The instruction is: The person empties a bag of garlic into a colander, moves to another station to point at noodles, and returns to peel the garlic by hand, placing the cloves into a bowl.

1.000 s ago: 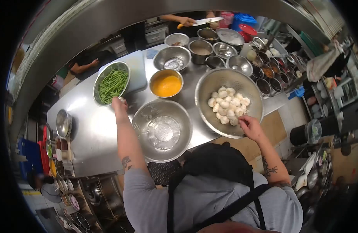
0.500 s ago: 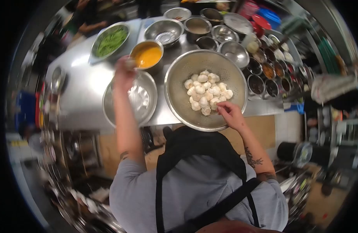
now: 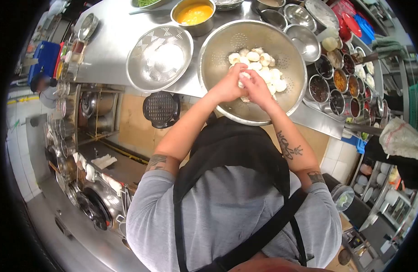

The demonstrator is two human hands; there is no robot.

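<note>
A large metal colander (image 3: 209,50) at the table's front edge holds a heap of white garlic bulbs (image 3: 265,72). Over its near side, my left hand (image 3: 230,85) and my right hand (image 3: 259,91) meet fingertip to fingertip. Between them sits one whitish garlic bulb (image 3: 243,81), mostly covered by my fingers. Both hands are closed around it. Left of this colander stands a second perforated metal bowl (image 3: 147,68), with nothing visible in it.
A pot of orange liquid (image 3: 193,16) stands behind the two colanders. Metal bowls (image 3: 304,43) and containers of seasonings (image 3: 340,80) line the right side. A small metal bowl (image 3: 88,27) sits far left. A black stool (image 3: 161,109) is below the table edge.
My left hand has come from above the left bowl to the large colander, joining my right hand at a garlic bulb. The view has tilted down, shifting the table upward.
</note>
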